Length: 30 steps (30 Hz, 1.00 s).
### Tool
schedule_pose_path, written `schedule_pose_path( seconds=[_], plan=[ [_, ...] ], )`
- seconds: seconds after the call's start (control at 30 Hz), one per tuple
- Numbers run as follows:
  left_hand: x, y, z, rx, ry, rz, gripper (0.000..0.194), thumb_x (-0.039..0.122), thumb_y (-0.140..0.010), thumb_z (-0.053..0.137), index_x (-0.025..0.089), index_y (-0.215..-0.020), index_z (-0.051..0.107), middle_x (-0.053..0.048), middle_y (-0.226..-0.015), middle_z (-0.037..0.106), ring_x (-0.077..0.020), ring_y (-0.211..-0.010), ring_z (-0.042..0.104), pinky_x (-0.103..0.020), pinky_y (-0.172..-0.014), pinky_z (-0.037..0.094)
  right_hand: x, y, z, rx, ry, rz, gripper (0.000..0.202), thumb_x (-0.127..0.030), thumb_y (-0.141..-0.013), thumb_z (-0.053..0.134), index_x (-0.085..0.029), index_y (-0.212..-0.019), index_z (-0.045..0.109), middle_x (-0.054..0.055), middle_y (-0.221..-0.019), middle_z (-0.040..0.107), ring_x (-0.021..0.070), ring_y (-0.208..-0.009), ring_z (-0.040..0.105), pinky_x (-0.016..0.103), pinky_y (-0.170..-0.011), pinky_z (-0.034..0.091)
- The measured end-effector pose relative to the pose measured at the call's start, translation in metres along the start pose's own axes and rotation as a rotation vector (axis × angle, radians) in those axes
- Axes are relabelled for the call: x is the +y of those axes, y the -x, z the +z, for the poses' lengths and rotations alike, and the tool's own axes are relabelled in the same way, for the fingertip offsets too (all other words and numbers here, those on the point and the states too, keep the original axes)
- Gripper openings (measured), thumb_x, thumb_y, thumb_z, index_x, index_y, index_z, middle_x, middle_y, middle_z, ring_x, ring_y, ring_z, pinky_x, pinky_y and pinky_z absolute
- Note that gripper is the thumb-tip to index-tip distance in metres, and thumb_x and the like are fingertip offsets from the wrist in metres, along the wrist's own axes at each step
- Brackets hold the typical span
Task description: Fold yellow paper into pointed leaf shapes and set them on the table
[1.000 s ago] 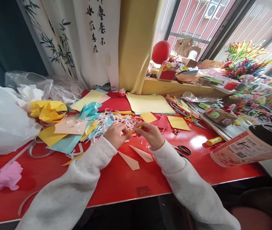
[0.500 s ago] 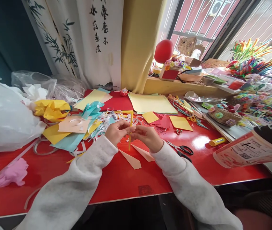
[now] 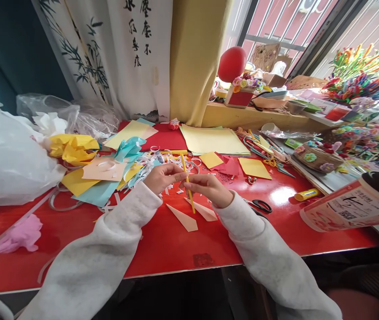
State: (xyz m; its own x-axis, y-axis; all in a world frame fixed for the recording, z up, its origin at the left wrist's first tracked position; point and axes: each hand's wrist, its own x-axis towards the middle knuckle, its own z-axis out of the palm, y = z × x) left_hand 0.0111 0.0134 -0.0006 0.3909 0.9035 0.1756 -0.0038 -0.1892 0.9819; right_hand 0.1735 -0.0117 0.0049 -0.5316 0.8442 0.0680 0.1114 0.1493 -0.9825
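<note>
Two peach papers (image 3: 184, 220) lie near us on the red table (image 3: 162, 258). Past them, our left hand (image 3: 161, 177) and right hand (image 3: 209, 186) pinch a thin yellow stick (image 3: 191, 198) near its middle, fingertips closed, the right a bit nearer us. It slants: near end to the right, far end to the left. Our fingers hide its middle, and we can't tell if it touches the papers. Our right sleeve (image 3: 252, 233) covers some of the scissors (image 3: 254, 202). Farther back, white scraps (image 3: 145, 163) tangle.

Daylight is streaming through the barred window (image 3: 284, 33) at upper right, a bamboo-painted white curtain (image 3: 116, 66) is hanging upper left, and a red table (image 3: 162, 253) is gleaming lower centre.
</note>
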Motion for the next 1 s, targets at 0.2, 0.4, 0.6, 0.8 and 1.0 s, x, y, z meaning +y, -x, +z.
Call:
schedule_pose_path(
  seconds=[0.2, 0.4, 0.6, 0.8, 1.0],
  plan=[
    [0.004, 0.001, -0.001, 0.168, -0.046, 0.021, 0.023, 0.035, -0.062, 0.062, 0.013, -0.067, 0.06, 0.0, -0.062, 0.057, -0.0091, -0.057, 0.048, -0.022, -0.055, 0.039, -0.003, 0.001, 0.0, -0.066, 0.037, 0.086, 0.025, -0.035, -0.067, 0.057, -0.011, -0.075, 0.058, 0.0, -0.059, 0.054, 0.0081, -0.052, 0.051, 0.023, -0.053, 0.044],
    [0.01, 0.004, 0.007, 0.214, -0.071, -0.013, 0.022, 0.034, -0.059, 0.063, 0.013, -0.059, 0.058, 0.001, -0.055, 0.055, -0.0087, -0.055, 0.048, -0.021, -0.056, 0.039, 0.001, 0.0, 0.006, -0.04, -0.029, 0.085, 0.031, -0.04, -0.075, 0.046, -0.011, -0.076, 0.054, 0.002, -0.055, 0.057, 0.0097, -0.048, 0.055, 0.025, -0.051, 0.047],
    [0.007, 0.004, 0.007, 0.111, -0.11, -0.032, 0.021, 0.034, -0.061, 0.061, 0.013, -0.062, 0.056, 0.002, -0.055, 0.052, -0.0076, -0.052, 0.045, -0.021, -0.052, 0.036, 0.002, -0.001, 0.004, -0.033, 0.027, 0.077, 0.03, -0.04, -0.074, 0.048, -0.011, -0.068, 0.054, 0.001, -0.051, 0.057, 0.0094, -0.044, 0.055, 0.021, -0.045, 0.045],
    [0.011, 0.01, 0.014, 0.313, -0.341, 0.129, 0.015, 0.029, -0.064, 0.058, 0.015, -0.058, 0.056, 0.004, -0.054, 0.05, -0.0073, -0.052, 0.043, -0.021, -0.053, 0.034, -0.008, 0.001, -0.005, -0.101, 0.018, 0.14, 0.029, -0.04, -0.072, 0.051, -0.011, -0.065, 0.053, 0.0, -0.047, 0.056, 0.0105, -0.042, 0.055, 0.021, -0.041, 0.045],
    [0.006, 0.006, 0.014, 0.242, -0.239, 0.051, 0.013, 0.027, -0.061, 0.061, 0.015, -0.059, 0.057, 0.003, -0.054, 0.053, -0.0074, -0.052, 0.046, -0.021, -0.052, 0.036, -0.007, 0.002, -0.009, -0.109, 0.084, 0.096, 0.026, -0.034, -0.075, 0.049, -0.01, -0.066, 0.055, -0.001, -0.045, 0.054, 0.0064, -0.039, 0.051, 0.019, -0.041, 0.044]
  ],
)
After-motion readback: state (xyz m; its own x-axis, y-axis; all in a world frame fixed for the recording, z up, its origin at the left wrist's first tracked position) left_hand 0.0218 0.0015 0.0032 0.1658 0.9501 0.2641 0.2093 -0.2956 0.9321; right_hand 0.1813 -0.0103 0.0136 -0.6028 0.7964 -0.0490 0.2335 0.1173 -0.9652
